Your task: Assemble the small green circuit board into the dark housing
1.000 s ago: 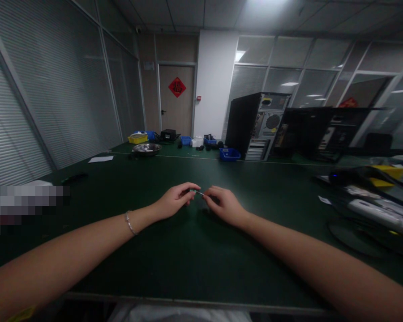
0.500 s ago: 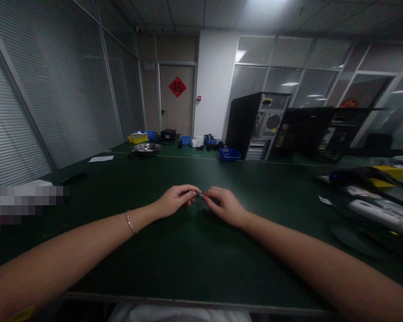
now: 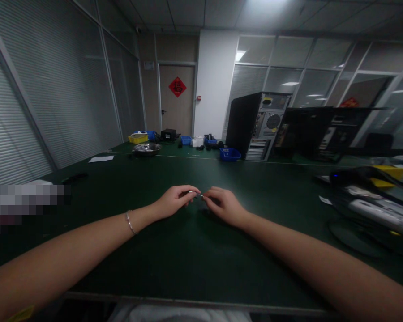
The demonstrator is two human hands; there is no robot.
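My left hand (image 3: 176,200) and my right hand (image 3: 224,205) meet just above the middle of the green table (image 3: 195,268). Between their fingertips runs a small, thin, light-coloured piece (image 3: 200,195), too small to name. The left thumb and fingers pinch its left end, where a bit of something pale shows. On the other side, the right thumb and index finger close on its right end. The left wrist wears a bracelet (image 3: 130,222).
A metal bowl (image 3: 147,150) and a white sheet (image 3: 101,158) lie at the far left. At the back stand a blue bin (image 3: 229,154) and a black computer tower (image 3: 243,123). Cables and a silver device (image 3: 378,212) lie at the right.
Both hands stay almost in place. The left fingers have shifted slightly around the small piece, and a pale bit shows more between them.
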